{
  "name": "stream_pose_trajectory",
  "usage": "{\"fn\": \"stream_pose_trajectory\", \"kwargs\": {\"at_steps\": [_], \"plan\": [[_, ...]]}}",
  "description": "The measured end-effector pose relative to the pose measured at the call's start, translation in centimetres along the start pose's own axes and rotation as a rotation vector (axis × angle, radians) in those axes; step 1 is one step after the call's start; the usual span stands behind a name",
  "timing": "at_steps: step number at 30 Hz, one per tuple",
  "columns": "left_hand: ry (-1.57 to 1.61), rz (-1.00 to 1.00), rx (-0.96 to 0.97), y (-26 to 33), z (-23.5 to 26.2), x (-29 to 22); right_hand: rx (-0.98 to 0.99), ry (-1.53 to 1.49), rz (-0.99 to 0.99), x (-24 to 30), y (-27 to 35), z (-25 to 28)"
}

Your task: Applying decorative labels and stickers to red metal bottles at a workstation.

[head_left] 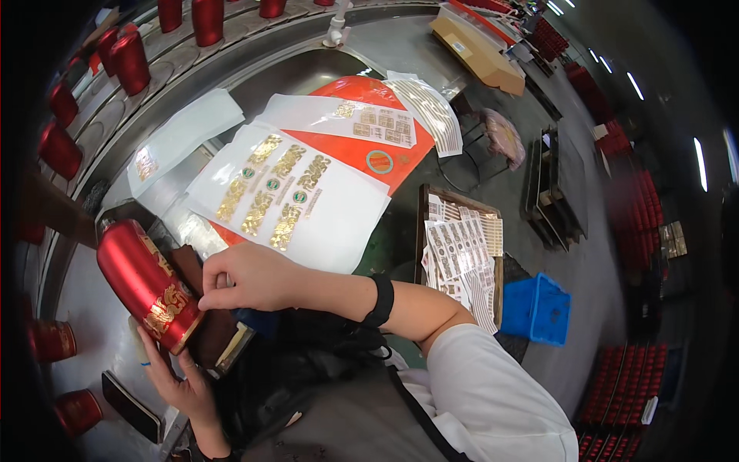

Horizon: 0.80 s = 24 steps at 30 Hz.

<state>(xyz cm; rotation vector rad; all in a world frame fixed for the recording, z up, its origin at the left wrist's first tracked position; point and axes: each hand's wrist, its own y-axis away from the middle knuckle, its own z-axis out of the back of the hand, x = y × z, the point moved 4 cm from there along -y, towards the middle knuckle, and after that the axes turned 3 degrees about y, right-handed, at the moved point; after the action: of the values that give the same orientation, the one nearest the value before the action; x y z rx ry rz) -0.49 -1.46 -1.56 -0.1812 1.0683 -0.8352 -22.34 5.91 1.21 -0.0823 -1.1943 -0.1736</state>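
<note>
Red bottle (146, 283) lies tilted, neck up-left, base down-right, gold label facing up. Left hand (178, 381) cups it from below at the base. Right hand (245, 276), fingers pinched narrow, sits just right of its label, nearer than sticker sheets (289, 192) beyond.

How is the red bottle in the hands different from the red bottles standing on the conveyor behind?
The held bottle lies tilted, gripped underneath by the left hand with the right hand at its base; the conveyor bottles stand upright, untouched. The held bottle shows gold ornament on its side; no such ornament is visible on the conveyor bottles. Both are glossy red and of similar shape.
</note>
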Motion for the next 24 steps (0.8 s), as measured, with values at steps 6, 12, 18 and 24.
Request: {"fn": "stream_pose_trajectory", "kwargs": {"at_steps": [6, 12, 18, 24], "plan": [[-0.213, -0.082, 0.008, 2.2, 1.3, -0.6, 0.098, -0.175, -0.152, -1.3, -0.2, -1.2], [-0.171, -0.203, 0.037, 2.0, 1.9, -2.5, 0.129, -0.254, -0.22, -0.1, 0.5, -1.8], [-0.122, -0.234, 0.045, 2.3, 1.8, -2.6, 0.13, -0.257, -0.281, -0.1, 0.7, -2.1], [-0.228, -0.355, 0.063, 2.2, 1.4, -3.1, 0.124, -0.224, -0.268, 0.0, 0.4, -1.8]]}}
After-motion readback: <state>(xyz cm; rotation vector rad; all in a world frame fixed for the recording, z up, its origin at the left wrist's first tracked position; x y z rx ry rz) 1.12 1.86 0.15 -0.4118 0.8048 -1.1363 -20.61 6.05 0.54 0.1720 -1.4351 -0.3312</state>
